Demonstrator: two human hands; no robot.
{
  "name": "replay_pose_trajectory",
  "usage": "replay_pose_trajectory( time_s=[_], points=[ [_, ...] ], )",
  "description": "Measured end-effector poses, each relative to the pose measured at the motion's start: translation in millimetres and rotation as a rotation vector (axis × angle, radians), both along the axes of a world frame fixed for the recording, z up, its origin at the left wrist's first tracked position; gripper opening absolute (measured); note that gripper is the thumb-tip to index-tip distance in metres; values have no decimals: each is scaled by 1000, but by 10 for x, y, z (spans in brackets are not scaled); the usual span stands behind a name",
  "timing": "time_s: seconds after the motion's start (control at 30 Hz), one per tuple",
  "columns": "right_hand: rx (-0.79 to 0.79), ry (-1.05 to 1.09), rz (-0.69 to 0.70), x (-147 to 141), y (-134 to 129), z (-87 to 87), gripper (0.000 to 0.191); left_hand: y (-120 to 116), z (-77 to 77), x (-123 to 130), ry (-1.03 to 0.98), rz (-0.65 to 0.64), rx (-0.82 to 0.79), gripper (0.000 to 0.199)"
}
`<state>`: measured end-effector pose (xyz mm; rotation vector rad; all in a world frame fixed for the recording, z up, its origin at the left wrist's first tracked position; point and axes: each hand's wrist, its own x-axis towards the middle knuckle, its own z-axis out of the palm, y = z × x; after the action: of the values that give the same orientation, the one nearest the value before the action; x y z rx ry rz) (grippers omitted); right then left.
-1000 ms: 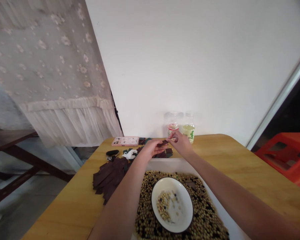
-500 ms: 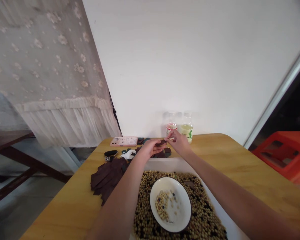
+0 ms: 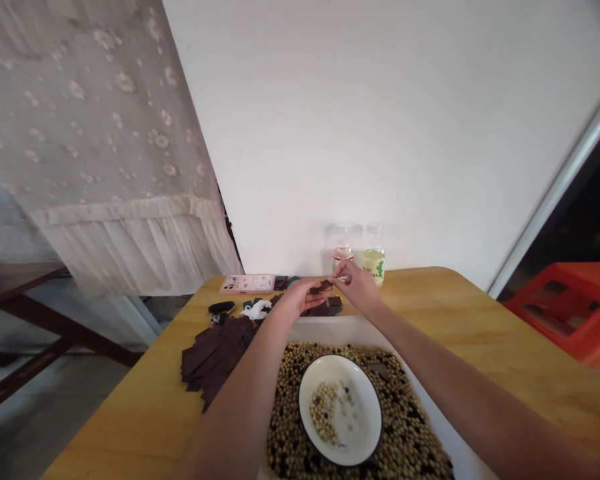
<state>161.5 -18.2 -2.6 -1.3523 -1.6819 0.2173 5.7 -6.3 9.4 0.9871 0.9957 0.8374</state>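
Observation:
My left hand (image 3: 301, 297) grips a small dark brown piece (image 3: 323, 287), maybe cloth or leather, between thumb and fingers. At its right end my right hand (image 3: 353, 280) pinches the edge of the same piece. Both hands hover above the far rim of a white tray (image 3: 340, 328) full of tan and black beads (image 3: 405, 413). On the beads rests a white dark-rimmed bowl (image 3: 351, 440) with some beads inside. Left of my left forearm lies a pile of dark brown strips (image 3: 215, 353). More small brown and green pieces (image 3: 334, 305) lie beneath and behind the hands.
A pink-cased phone (image 3: 247, 284), a black key fob (image 3: 221, 307) and a crumpled white scrap (image 3: 257, 309) lie at the back left of the wooden table (image 3: 480, 333). Two clear bottles (image 3: 374, 263) stand against the wall. An orange stool (image 3: 570, 307) is at the right.
Almost nothing differs. Both hands keep their hold on the brown piece, with only a very slight shift of the fingers.

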Motion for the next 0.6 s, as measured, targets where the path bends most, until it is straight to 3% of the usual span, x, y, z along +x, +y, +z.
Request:
replay_pose_trajectory(
  time_s=[0.6],
  points=[
    [5, 3, 5, -12, -13, 6, 15, 12, -20, -1, 11, -1, 12, 13]
  ],
)
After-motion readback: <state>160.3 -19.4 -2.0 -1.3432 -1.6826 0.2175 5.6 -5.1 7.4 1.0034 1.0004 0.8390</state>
